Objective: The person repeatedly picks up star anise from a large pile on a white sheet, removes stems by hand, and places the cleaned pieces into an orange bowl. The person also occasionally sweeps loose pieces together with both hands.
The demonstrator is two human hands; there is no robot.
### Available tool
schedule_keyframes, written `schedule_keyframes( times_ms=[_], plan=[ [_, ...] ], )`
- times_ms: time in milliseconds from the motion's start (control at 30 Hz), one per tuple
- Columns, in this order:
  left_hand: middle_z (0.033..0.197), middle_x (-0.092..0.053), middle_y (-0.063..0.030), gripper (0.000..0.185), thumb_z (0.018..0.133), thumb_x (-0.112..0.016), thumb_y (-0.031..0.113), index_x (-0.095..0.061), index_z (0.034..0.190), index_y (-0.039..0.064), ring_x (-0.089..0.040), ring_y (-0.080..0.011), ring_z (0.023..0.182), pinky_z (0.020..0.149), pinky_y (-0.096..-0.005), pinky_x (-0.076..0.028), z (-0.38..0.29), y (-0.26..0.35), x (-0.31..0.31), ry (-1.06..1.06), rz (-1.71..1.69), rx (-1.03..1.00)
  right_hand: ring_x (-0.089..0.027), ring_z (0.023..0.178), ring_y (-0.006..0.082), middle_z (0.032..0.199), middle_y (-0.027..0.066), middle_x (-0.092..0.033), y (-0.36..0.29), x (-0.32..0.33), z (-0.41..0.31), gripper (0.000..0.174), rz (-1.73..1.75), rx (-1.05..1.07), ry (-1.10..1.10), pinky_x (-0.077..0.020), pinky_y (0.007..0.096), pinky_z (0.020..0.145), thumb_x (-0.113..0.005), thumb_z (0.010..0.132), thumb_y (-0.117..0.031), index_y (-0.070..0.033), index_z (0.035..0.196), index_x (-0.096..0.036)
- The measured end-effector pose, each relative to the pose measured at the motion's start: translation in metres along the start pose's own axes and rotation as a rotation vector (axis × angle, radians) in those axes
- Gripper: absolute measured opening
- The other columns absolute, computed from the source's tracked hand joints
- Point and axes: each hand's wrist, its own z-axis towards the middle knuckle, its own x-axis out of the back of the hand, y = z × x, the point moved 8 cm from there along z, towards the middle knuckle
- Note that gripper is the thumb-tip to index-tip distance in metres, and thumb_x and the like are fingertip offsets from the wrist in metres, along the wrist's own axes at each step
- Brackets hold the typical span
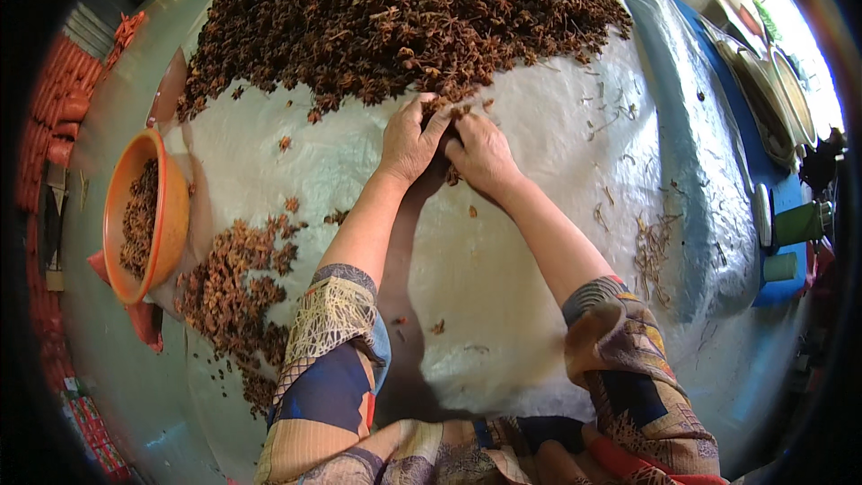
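A broad heap of dried star anise (404,20) covers the far part of a pale plastic sheet (539,323). At its near edge my left hand (412,141) has thumb and fingers curled around a few brown pieces. My right hand (481,151) is close beside it, fingers bent over more star anise; its fingertips are partly hidden. Some pieces (452,175) show below and between the hands. A smaller pile of star anise (236,283) lies to the left of my left forearm.
On the left, an orange plastic bowl (176,215) holds dark star anise. Thin stalks (652,252) are scattered on the right side of the sheet. Red stacked sacks (47,141) line the far left. Round woven trays (791,94) and a green bottle (798,223) are at the far right.
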Motion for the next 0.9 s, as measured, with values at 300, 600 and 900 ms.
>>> schedule_keyframes(
  times_ms=[300,600,900],
  plan=[
    [0.164,-0.016,-0.0123,0.07,0.089,-0.065,0.051,-0.044,0.148,0.02,-0.007,-0.0388,0.151,0.115,-0.0672,-0.015,-0.162,0.052,0.027,-0.221,0.643,-0.123,-0.037,0.141,0.0307,0.148,0.0105,-0.048,-0.026,0.056,-0.116,0.053,-0.129,0.117,-0.11,-0.0242,0.0503,0.116,-0.067,0.087,-0.041,-0.014,0.132,-0.06],
    [0.159,-0.033,-0.0042,0.068,0.087,-0.057,0.065,-0.052,0.143,0.026,-0.017,-0.0439,0.148,0.116,-0.067,-0.009,-0.253,0.095,0.014,-0.463,0.568,-0.207,-0.043,0.136,0.0306,0.141,0.0107,-0.054,-0.063,0.064,-0.218,0.042,-0.125,0.298,-0.236,-0.0259,0.0548,0.114,-0.067,0.088,-0.037,-0.013,0.123,-0.066],
    [0.109,-0.062,-0.0114,0.022,0.084,-0.068,0.008,-0.064,0.105,0.004,-0.057,-0.032,0.104,0.09,-0.043,-0.046,-0.147,0.087,0.063,0.27,0.428,-0.289,-0.058,0.109,0.0323,0.119,0.0117,-0.062,-0.075,0.042,-0.086,0.031,-0.083,0.236,0.11,-0.0439,0.0404,0.098,-0.062,0.086,-0.008,-0.01,0.117,-0.066]
  ],
)
